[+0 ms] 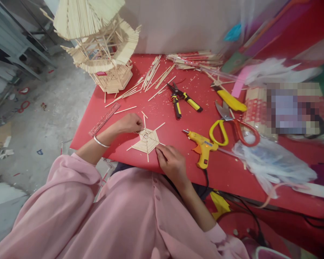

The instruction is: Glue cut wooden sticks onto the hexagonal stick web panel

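A web-shaped piece of thin wooden sticks (145,142) lies flat on the red table, its spokes jutting past several rings of sticks. At its upper left edge is my left hand (130,123), fingers curled closed; what they pinch, if anything, is hidden. My right hand (172,162) pinches the web's lower right edge, by the end of a spoke. One loose stick (125,109) and a clear ruler (104,119) lie beyond my left wrist. To the right of my right hand rests a yellow glue gun (202,144), its nozzle toward the web.
A stick-built pagoda model (112,68) stands at the back left corner. Cutting pliers (182,97), loose sticks (152,73), scissors (226,118) and a yellow-handled tool (230,99) lie behind. Plastic bags (275,162) and stick bundles (255,104) crowd the right side.
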Tool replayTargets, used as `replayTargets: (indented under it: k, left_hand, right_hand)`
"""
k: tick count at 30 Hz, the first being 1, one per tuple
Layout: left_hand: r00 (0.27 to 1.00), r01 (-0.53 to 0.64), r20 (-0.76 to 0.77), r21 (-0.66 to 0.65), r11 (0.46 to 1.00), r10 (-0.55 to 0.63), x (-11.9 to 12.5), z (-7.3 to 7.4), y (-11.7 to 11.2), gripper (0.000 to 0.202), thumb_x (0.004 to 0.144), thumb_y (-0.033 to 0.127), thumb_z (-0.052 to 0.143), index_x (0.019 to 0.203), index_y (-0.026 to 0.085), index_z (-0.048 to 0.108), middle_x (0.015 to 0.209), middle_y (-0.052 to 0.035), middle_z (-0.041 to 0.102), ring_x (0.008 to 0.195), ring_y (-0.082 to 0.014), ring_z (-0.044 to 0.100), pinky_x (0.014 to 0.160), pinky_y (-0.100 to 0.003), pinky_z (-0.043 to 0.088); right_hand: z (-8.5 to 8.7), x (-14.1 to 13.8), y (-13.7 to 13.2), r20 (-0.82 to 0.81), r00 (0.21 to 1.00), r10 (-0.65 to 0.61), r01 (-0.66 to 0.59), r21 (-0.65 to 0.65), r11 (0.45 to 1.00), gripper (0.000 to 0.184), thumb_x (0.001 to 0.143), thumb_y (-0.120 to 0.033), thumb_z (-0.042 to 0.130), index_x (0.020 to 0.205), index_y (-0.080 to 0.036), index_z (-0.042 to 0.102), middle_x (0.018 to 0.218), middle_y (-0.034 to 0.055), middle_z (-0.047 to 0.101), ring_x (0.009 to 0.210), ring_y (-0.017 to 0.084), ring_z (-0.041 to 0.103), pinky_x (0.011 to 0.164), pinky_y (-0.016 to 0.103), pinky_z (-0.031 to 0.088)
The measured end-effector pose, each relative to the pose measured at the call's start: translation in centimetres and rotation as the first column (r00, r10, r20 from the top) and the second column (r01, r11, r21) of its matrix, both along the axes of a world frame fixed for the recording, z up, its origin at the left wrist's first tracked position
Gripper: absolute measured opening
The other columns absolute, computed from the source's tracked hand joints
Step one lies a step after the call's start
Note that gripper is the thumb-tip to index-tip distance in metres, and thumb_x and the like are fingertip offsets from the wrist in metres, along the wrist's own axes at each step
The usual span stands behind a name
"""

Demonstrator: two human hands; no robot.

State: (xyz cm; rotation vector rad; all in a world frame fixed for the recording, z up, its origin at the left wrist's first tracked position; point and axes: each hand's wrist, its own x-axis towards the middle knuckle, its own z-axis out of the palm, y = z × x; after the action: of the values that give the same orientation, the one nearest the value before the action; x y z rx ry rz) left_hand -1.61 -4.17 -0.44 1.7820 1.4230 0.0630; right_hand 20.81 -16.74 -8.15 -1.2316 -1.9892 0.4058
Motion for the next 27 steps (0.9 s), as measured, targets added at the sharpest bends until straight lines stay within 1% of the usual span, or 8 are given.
replayTargets:
  k: [3, 7, 11, 14, 16, 20, 23, 27]
  left_hand:
    - [1.000, 0.002, -0.003, 0.009, 1.000, -0.002, 0.05, -0.02, -0.08, 0.013, 0.062, 0.014, 0.053, 0.057, 0.015, 0.064, 0.055, 0.0010, 0.058, 0.058, -0.0114, 0.053, 0.057, -0.024, 0.036]
    - [0.999, -0.035, -0.019, 0.005, 0.999, 0.035, 0.10, -0.16, -0.19, 0.015, 0.063, 0.015, 0.053, 0.061, 0.014, 0.067, 0.059, 0.0005, 0.062, 0.061, -0.0122, 0.056, 0.059, -0.024, 0.038]
    - [0.995, -0.066, -0.077, 0.062, 0.996, 0.070, -0.02, -0.64, -0.25, 0.015, 0.065, 0.017, 0.054, 0.063, 0.014, 0.068, 0.061, -0.0006, 0.065, 0.062, -0.0130, 0.058, 0.058, -0.024, 0.038]
    - [0.993, -0.041, -0.106, 0.104, 0.994, 0.052, -0.32, -0.92, -0.39, 0.016, 0.068, 0.018, 0.054, 0.066, 0.014, 0.070, 0.064, -0.0017, 0.067, 0.063, -0.0135, 0.058, 0.058, -0.024, 0.038]
    - [0.991, -0.021, -0.128, 0.130, 0.991, 0.037, -0.58, -0.99, -0.55, 0.018, 0.071, 0.020, 0.056, 0.070, 0.015, 0.073, 0.068, -0.0024, 0.070, 0.065, -0.0142, 0.060, 0.059, -0.025, 0.039]
    - [0.976, 0.046, -0.219, 0.187, 0.981, -0.004, -0.78, -0.97, -0.84, 0.017, 0.075, 0.027, 0.063, 0.082, 0.018, 0.076, 0.085, -0.0038, 0.076, 0.076, -0.0173, 0.064, 0.063, -0.026, 0.041]
    - [0.946, 0.102, -0.325, 0.232, 0.967, -0.022, -0.53, -0.89, -0.91, 0.017, 0.076, 0.021, 0.062, 0.085, 0.020, 0.077, 0.096, -0.0050, 0.077, 0.084, -0.0191, 0.066, 0.066, -0.027, 0.042]
    - [0.920, 0.105, -0.392, 0.269, 0.957, 0.009, -0.49, -0.95, -0.85, 0.021, 0.082, 0.019, 0.058, 0.089, 0.019, 0.078, 0.101, -0.0066, 0.077, 0.088, -0.0206, 0.067, 0.069, -0.029, 0.044]
  right_hand:
    - [-0.14, -0.01, 0.01, 0.015, 1.000, -0.006, 0.006, 0.001, 1.000, 0.022, 0.099, -0.020, 0.055, 0.106, -0.023, 0.075, 0.101, 0.0064, 0.080, 0.094, 0.020, 0.074, 0.087, 0.035, 0.059]
    - [-0.39, -0.02, 0.02, 0.012, 1.000, -0.004, 0.003, 0.069, 0.998, 0.019, 0.098, -0.018, 0.057, 0.106, -0.021, 0.074, 0.100, 0.0064, 0.080, 0.093, 0.019, 0.074, 0.086, 0.033, 0.058]
    - [-0.42, -0.01, 0.00, 0.024, 1.000, -0.012, 0.011, 0.067, 0.998, 0.020, 0.099, -0.019, 0.057, 0.108, -0.021, 0.074, 0.101, 0.0068, 0.079, 0.093, 0.019, 0.073, 0.086, 0.033, 0.058]
    - [-0.43, -0.01, 0.02, 0.047, 0.999, -0.019, 0.017, 0.046, 0.999, 0.020, 0.100, -0.020, 0.056, 0.107, -0.022, 0.074, 0.101, 0.0061, 0.080, 0.093, 0.019, 0.073, 0.086, 0.033, 0.058]
    - [-0.47, -0.03, 0.06, 0.058, 0.998, -0.026, 0.024, 0.048, 0.999, 0.020, 0.100, -0.021, 0.056, 0.106, -0.022, 0.075, 0.099, 0.0058, 0.080, 0.092, 0.019, 0.073, 0.085, 0.032, 0.057]
    - [-0.44, -0.08, 0.10, 0.074, 0.997, -0.036, 0.031, 0.069, 0.997, 0.019, 0.100, -0.021, 0.056, 0.106, -0.021, 0.074, 0.098, 0.0062, 0.079, 0.091, 0.018, 0.073, 0.084, 0.031, 0.057]
    - [-0.32, -0.11, 0.05, 0.101, 0.994, -0.035, 0.028, 0.072, 0.997, 0.019, 0.100, -0.021, 0.056, 0.105, -0.020, 0.074, 0.097, 0.0058, 0.079, 0.090, 0.018, 0.072, 0.084, 0.031, 0.056]
    - [-0.26, -0.08, -0.01, 0.133, 0.990, -0.040, 0.027, 0.105, 0.994, 0.018, 0.100, -0.020, 0.056, 0.105, -0.020, 0.074, 0.098, 0.0054, 0.079, 0.090, 0.018, 0.072, 0.083, 0.030, 0.055]
